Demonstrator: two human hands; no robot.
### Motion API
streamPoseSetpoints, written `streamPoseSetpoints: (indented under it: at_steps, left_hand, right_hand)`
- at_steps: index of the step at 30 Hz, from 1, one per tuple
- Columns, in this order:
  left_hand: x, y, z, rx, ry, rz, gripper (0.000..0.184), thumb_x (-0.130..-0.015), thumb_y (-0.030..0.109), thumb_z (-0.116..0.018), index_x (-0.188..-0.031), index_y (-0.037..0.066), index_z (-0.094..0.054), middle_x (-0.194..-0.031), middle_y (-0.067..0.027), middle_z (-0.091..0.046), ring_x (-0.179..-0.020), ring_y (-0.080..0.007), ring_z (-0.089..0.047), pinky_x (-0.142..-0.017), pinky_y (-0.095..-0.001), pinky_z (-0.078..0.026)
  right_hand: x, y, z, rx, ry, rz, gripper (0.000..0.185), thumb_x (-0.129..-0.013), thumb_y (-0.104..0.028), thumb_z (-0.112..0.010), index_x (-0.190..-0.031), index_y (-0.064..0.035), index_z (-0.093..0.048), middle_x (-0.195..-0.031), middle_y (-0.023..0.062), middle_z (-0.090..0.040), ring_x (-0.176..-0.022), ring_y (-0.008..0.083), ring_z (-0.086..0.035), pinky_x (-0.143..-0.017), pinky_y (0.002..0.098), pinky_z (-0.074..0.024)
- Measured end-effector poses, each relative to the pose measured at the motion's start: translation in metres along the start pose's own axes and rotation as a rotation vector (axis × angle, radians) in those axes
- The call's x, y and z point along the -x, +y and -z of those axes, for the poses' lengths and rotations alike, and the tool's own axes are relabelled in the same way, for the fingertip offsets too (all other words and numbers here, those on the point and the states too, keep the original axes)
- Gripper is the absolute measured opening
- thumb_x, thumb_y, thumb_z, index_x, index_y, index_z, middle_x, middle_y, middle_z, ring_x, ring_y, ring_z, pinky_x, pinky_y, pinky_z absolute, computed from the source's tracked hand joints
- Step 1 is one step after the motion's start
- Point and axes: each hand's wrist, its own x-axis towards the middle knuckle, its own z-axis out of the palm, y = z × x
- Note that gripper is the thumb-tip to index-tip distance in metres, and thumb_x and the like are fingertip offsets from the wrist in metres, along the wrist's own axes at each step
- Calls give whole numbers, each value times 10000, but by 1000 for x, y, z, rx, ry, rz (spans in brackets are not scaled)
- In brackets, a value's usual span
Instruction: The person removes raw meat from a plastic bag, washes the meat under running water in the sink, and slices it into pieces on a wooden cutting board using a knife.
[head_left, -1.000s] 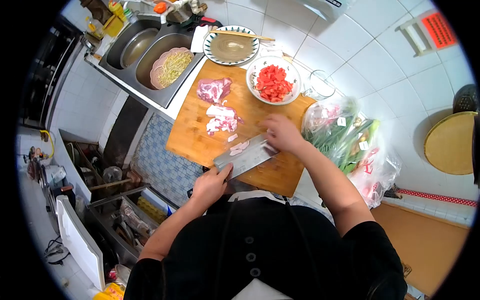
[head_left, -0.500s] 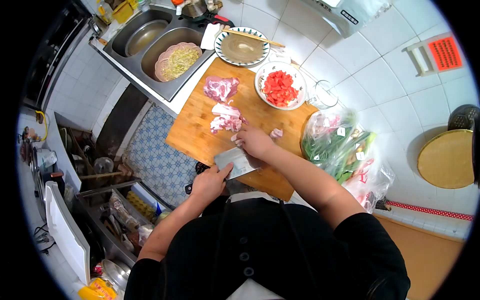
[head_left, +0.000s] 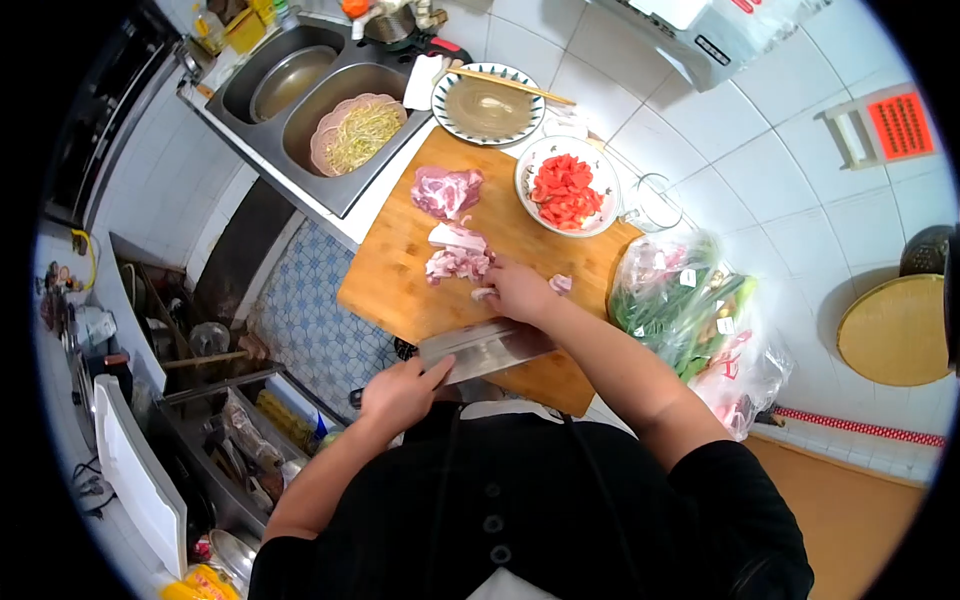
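Note:
My left hand (head_left: pixel 400 392) is wrapped round the handle of a wide cleaver (head_left: pixel 485 350), whose blade lies low over the front of the wooden cutting board (head_left: pixel 390 270). Beyond the blade, my right hand (head_left: pixel 522 292) has its fingertips pressed together on a small meat piece (head_left: pixel 484 293). Chopped meat (head_left: pixel 458 262) is heaped just past those fingers. Farther back on the board rests a larger chunk of raw meat (head_left: pixel 446 190). Another small bit of meat (head_left: pixel 561 284) lies to the right of my right hand. A bowl of cut red pieces (head_left: pixel 567 192) stands at the back right.
Behind the board is a patterned plate (head_left: pixel 488 103) with chopsticks (head_left: pixel 510 84) across it. A double sink (head_left: pixel 342 195) at the left holds a pink bowl of sprouts (head_left: pixel 360 135). A glass (head_left: pixel 652 203) and bagged green vegetables (head_left: pixel 680 305) are at the right.
My right hand has moved left from beside the blade to the chopped meat, and a small meat bit now lies right of it. The cleaver has come nearer my body since half a second ago.

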Motion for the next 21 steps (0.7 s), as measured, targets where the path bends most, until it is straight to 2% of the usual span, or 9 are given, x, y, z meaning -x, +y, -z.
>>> streamPoseSetpoints:
  at_steps: [5, 8, 9, 11, 14, 17, 20, 21]
  left_hand:
    - [36, -26, 15, -41, -5, -16, 443, -708, 115, -653, -1128, 258, -659, -703, -45, -535, -609, -273, -596, -520, -400, -500]
    - [47, -39, 16, 19, 55, -9, 528, -673, 62, -665, -1176, 220, -643, -693, -75, -549, -578, -294, -586, -496, -407, -475]
    - [51, -44, 11, 45, 93, 9, 501, -707, 76, -662, -1174, 256, -647, -690, -60, -543, -572, -291, -587, -513, -389, -497]
    - [51, -45, 4, 137, 166, 46, 494, -724, 62, -666, -1186, 237, -645, -685, -73, -560, -583, -302, -592, -525, -392, -497]
    - [47, -42, 0, 235, 234, 109, 476, -742, 32, -664, -1190, 192, -647, -676, -99, -575, -599, -308, -596, -540, -386, -491]
    - [43, -33, -3, 346, 261, 179, 449, -755, 5, -646, -1183, 138, -654, -665, -120, -571, -598, -290, -590, -556, -367, -477]
    - [46, -27, -9, 472, 258, 295, 426, -761, -5, -634, -1174, 92, -655, -656, -131, -563, -584, -259, -574, -573, -347, -466]
    - [47, -26, -12, 517, 256, 337, 419, -762, -6, -632, -1172, 78, -655, -654, -133, -560, -578, -248, -567, -579, -341, -463]
  right_hand:
    - [11, 13, 17, -240, -31, -159, 351, -775, -173, -676, -1107, -73, -623, -1026, 179, -617, -971, 350, -597, -845, 429, -490]
    - [25, 2, 9, -229, 156, -202, 341, -794, -168, -649, -1115, -63, -606, -999, 177, -625, -953, 354, -602, -838, 426, -490]
    - [27, 2, -1, -220, 241, -171, 312, -789, -156, -655, -1081, -56, -609, -976, 168, -633, -926, 346, -605, -804, 419, -492]
    - [21, 7, -20, -191, 415, -97, 254, -781, -131, -668, -1012, -42, -614, -931, 149, -649, -871, 330, -611, -738, 405, -495]
    - [8, 7, -21, -135, 312, -16, 270, -781, -188, -662, -1004, -55, -590, -913, 167, -646, -902, 358, -617, -808, 427, -495]
    - [6, -9, -2, -390, 231, -251, 256, -774, -182, -655, -975, -44, -576, -905, 181, -653, -864, 373, -624, -769, 443, -501]
    - [19, -2, -1, -502, 431, -423, 259, -771, -168, -650, -973, -28, -565, -903, 189, -662, -829, 378, -632, -732, 452, -505]
    - [26, -1, -2, -462, 426, -454, 262, -777, -164, -661, -985, -35, -566, -851, 172, -646, -831, 364, -622, -751, 440, -500]
